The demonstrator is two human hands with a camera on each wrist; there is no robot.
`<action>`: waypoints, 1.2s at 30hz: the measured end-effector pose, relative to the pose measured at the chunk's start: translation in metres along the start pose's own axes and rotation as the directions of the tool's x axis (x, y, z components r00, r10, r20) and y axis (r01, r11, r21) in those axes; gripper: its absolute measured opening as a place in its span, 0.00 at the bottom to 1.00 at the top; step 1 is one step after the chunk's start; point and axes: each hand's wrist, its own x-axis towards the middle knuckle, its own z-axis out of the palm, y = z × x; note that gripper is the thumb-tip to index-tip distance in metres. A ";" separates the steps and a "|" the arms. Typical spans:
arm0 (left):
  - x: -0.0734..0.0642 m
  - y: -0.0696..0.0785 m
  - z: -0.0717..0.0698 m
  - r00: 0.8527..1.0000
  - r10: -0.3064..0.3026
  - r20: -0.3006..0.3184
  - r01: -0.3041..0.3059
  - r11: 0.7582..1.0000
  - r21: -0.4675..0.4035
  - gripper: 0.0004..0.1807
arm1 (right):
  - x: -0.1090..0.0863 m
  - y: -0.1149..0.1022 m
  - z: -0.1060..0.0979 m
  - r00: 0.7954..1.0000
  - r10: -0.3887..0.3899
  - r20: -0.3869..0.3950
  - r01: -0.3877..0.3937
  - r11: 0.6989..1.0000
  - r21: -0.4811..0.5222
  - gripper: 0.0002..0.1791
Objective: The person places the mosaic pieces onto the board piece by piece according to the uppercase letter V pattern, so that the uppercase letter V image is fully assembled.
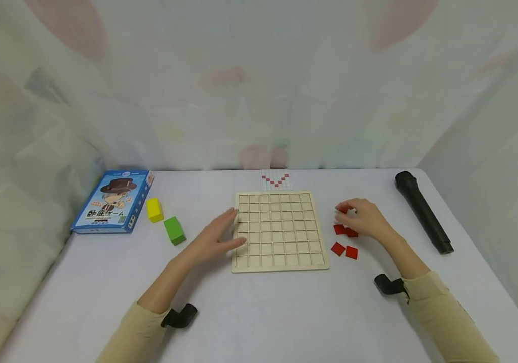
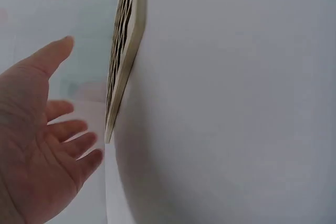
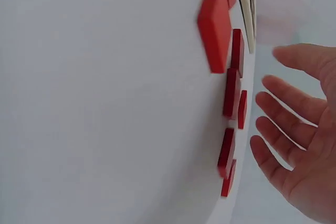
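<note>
A square wooden grid board [image 1: 279, 233] lies flat, and no tile shows in its cells. My left hand [image 1: 211, 241] is at the board's left edge, thumb and fingers spread; the left wrist view shows its palm holding nothing. Over a group of small red square tiles [image 1: 351, 252] to the right of the board is my right hand [image 1: 362, 218], fingers slightly bent. In the right wrist view nothing is between its thumb and fingers, and several red tiles [image 3: 214, 27] lie on the table beside it. The hand partly covers the farther tiles in the head view.
Behind the board lies a paper pattern card [image 1: 276, 180] with a red V of squares. On the left are a blue game box [image 1: 114, 201], a yellow block [image 1: 154, 209] and a green block [image 1: 174, 231]. A black microphone [image 1: 424, 212] lies at the right.
</note>
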 end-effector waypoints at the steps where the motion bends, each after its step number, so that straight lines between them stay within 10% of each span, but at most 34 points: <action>1: -0.006 0.001 0.002 0.999 0.011 0.043 -0.010 1.000 -0.011 0.49 | -0.005 0.002 -0.001 1.000 -0.012 0.020 0.012 1.000 0.000 0.18; 6: -0.027 0.003 0.009 0.989 0.049 0.138 -0.049 0.999 0.000 0.47 | -0.020 0.009 -0.001 0.992 -0.104 0.067 0.103 0.995 0.017 0.16; 36: -0.035 -0.006 0.014 0.982 0.174 0.077 -0.184 0.971 0.151 0.41 | -0.017 -0.024 0.020 0.984 -0.180 -0.004 0.179 0.978 0.104 0.19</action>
